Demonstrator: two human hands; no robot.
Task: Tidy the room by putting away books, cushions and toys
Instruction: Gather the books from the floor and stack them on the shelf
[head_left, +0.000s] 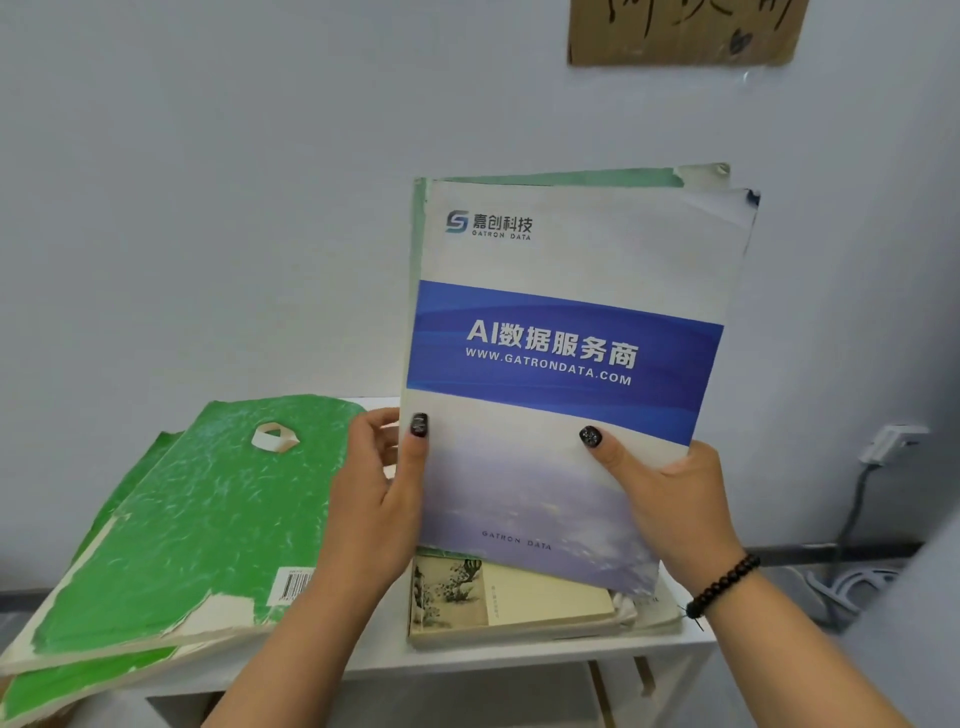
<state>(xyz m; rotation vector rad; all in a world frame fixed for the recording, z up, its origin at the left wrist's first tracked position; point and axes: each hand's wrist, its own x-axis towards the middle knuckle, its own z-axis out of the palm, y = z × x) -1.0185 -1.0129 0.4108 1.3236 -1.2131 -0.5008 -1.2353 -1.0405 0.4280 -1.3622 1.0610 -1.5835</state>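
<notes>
Both hands hold a blue and white booklet (566, 364) upright near the centre of the view, cover facing the camera, apparently so it can be squared up with the thin green folder (571, 175) pressed behind it before both are set down. The left hand (382, 499) has its grip pinching the booklet's lower left edge, thumb on the cover at about 8 o'clock; the right hand (670, 506) has its grip grasping the lower right corner at about 4 o'clock, thumb in front and fingers hidden behind. A bead bracelet (724, 584) circles the right wrist.

Just below the booklet, at 6 o'clock, a cream book (498, 597) with an ink painting lies flat on the white surface (467, 660), likely the stack the held pair will join. At 8 o'clock two worn green books (192, 519) lie overlapped, hanging over the surface's left edge, which looks untidy and unsteady.

Counted: one booklet, one folder behind it, one cream book, two green books. No cushions or toys show.
</notes>
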